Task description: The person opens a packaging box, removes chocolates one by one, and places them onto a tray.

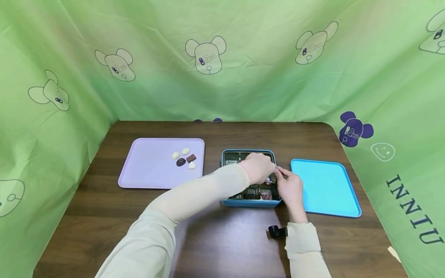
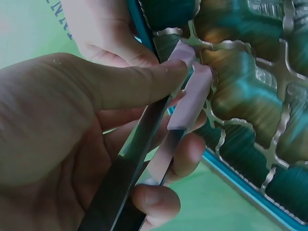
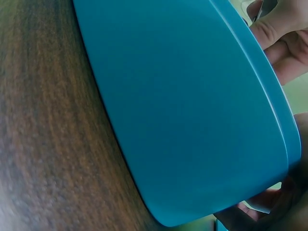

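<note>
Tongs (image 2: 148, 122), pink-tipped, at right edge of blue box (image 1: 252, 203). Left hand (image 1: 257, 168) pinching them, thumb on tip. Right hand (image 1: 291, 188) same edge; its finger hold cannot be told.

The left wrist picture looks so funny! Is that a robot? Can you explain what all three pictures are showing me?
No robot! You see a person's bare left hand and right hand. The widest picture comes from the person's head, looking down. The other two come from the wrists, one each.

On the brown table are a purple tray with five small pieces like chocolates, a blue box with little compartments, and a blue tray.

The left hand holds tongs with pinkish tips. The right hand is at the box's edge; its wrist picture mostly shows the box's side.
</note>
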